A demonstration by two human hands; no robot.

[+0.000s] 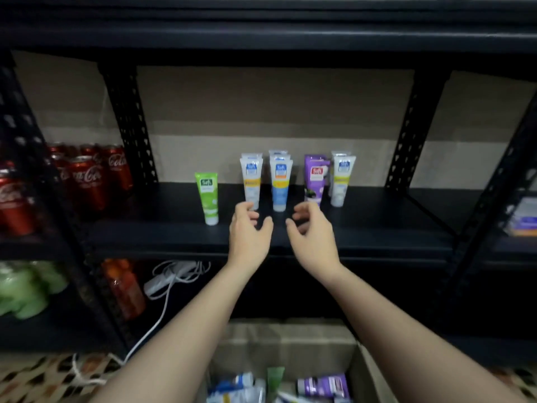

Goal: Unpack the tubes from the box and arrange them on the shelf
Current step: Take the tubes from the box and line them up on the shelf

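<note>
At shelf (pixel 377 225) front edge: left hand (pixel 247 231) and right hand (pixel 312 232) hover empty, fingers loosely curled, near tubes (pixel 280 184) standing in rows. Step: between placements. Next: reach down to box (pixel 290 341), more tubes inside. Free shelf room right of rows; uprights bound both sides.

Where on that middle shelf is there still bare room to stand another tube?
Bare shelf runs from the yellow-green-banded tube to the right upright. Another patch lies between the left upright and the green tube. The front edge is bare too, beside both hands. Between the orange-banded tube and the purple tube it is crowded.
</note>
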